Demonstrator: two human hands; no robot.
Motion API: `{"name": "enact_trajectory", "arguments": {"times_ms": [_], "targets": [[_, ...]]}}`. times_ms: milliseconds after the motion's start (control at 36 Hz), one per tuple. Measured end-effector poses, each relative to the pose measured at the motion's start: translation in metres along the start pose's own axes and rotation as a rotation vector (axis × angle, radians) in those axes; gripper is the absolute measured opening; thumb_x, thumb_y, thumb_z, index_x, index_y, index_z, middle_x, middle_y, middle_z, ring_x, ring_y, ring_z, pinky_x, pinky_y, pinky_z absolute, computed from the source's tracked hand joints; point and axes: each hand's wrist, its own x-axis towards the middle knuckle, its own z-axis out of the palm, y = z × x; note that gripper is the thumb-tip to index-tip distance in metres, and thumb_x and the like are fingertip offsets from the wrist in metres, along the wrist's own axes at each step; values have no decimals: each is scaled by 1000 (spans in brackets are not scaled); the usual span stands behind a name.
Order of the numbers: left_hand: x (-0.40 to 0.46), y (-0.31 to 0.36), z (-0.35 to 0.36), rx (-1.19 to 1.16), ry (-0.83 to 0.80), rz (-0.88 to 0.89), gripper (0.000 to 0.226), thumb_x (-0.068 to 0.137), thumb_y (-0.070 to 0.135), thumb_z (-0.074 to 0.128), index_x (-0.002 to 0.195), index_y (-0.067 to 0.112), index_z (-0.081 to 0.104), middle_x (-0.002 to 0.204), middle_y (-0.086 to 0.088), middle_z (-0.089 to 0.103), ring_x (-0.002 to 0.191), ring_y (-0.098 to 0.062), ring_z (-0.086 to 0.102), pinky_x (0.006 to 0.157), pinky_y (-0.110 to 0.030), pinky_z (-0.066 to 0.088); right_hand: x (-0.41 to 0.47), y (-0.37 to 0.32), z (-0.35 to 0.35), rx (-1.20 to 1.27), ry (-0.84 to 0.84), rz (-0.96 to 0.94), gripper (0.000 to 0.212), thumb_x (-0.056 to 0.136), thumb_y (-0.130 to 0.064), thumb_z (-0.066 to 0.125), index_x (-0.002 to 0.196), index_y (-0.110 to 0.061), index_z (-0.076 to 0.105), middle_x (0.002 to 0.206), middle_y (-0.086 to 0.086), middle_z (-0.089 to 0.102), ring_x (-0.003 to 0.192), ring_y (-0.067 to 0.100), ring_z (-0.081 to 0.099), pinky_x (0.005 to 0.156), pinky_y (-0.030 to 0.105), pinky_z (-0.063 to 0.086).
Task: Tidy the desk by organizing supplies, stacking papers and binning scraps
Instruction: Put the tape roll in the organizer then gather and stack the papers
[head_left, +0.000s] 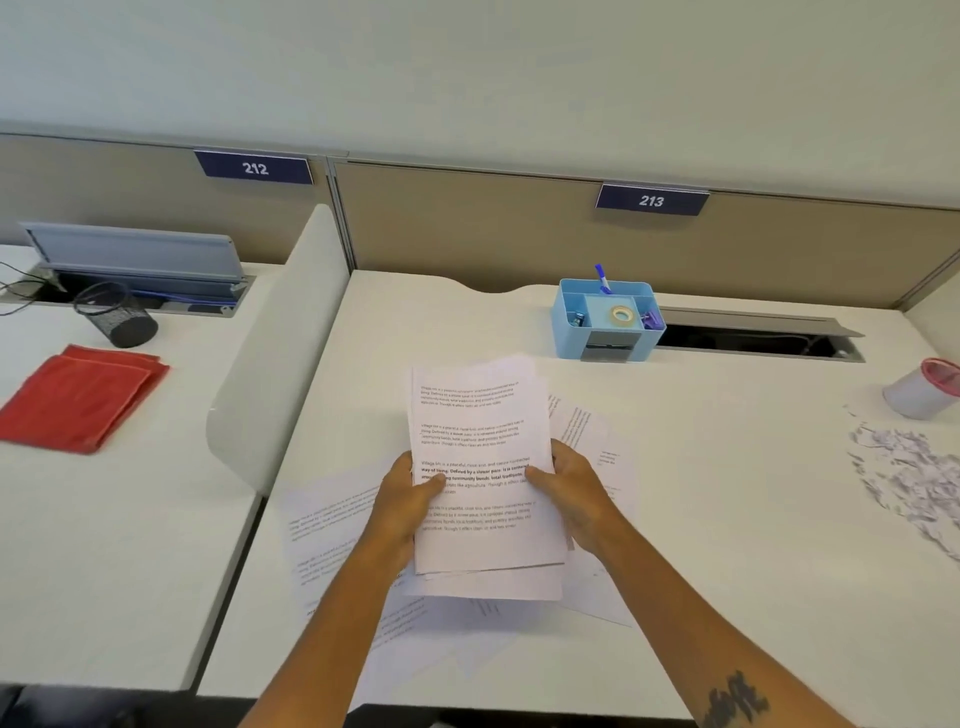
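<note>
A stack of printed papers (480, 415) is held up over the white desk (727, 519), gripped on both sides. My left hand (410, 501) holds its left edge with the thumb on top. My right hand (569, 486) holds its right edge. More loose sheets (332, 525) lie spread on the desk beneath and around the stack. A heap of torn paper scraps (906, 467) lies at the right. A blue desk organizer (605, 319) stands at the back with a pen, a tape roll and clips inside.
A small bin with a pink rim (922, 389) stands by the scraps at the far right. A cable slot (758, 338) is open behind the organizer. A white divider (275, 353) separates the neighbouring desk, which carries a red cloth (78, 400) and a black mesh cup (117, 314).
</note>
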Motion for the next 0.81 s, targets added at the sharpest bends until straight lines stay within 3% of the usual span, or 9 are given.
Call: {"name": "enact_trajectory", "arguments": {"times_ms": [56, 139, 361, 472, 611, 750, 806], "targets": [[2, 6, 1, 64, 0, 41, 46, 106, 4, 67, 148, 19, 60, 136, 2, 73, 125, -21, 69, 104, -38, 57, 1, -3, -1, -19, 38, -55, 36, 95, -6, 68, 124, -29, 69, 117, -9, 77, 109, 18, 74, 99, 49, 59], [7, 15, 3, 112, 13, 94, 47, 105, 3, 68, 147, 20, 60, 137, 2, 73, 127, -22, 69, 112, -46, 56, 1, -14, -2, -18, 78, -123, 36, 95, -5, 69, 121, -31, 68, 118, -8, 76, 110, 18, 73, 99, 48, 59], [12, 30, 17, 115, 48, 239, 47, 105, 8, 69, 147, 26, 60, 132, 5, 73, 119, -15, 69, 98, -39, 62, 1, -25, -5, 72, 164, -285, 42, 101, -6, 63, 136, -30, 60, 124, -8, 72, 115, 17, 68, 95, 39, 60], [12, 17, 22, 103, 76, 259, 54, 100, 8, 77, 146, 24, 56, 132, 2, 70, 123, -17, 66, 93, -29, 59, 0, -3, -2, 79, 180, -271, 49, 98, -8, 69, 140, -30, 56, 126, -11, 71, 118, 10, 66, 99, 36, 58], [12, 2, 29, 118, 91, 248, 58, 101, 12, 76, 150, 31, 50, 135, 6, 67, 125, -17, 63, 102, -41, 59, -2, 20, 10, 23, 200, -212, 44, 99, -17, 68, 138, -32, 55, 123, -14, 68, 117, 8, 62, 94, 26, 55], [13, 9, 34, 118, 116, 272, 43, 108, 14, 66, 145, 32, 53, 127, 8, 67, 117, -13, 64, 89, -28, 57, 1, 19, 15, 18, 224, -196, 37, 102, -26, 65, 137, -33, 55, 122, -9, 68, 115, 14, 63, 95, 36, 60], [13, 11, 34, 127, 111, 275, 40, 109, 13, 64, 140, 35, 52, 124, 9, 67, 115, -13, 65, 83, -25, 57, 2, 16, 16, 17, 215, -186, 36, 102, -26, 64, 136, -33, 54, 121, -8, 68, 113, 15, 65, 86, 31, 62]]}}
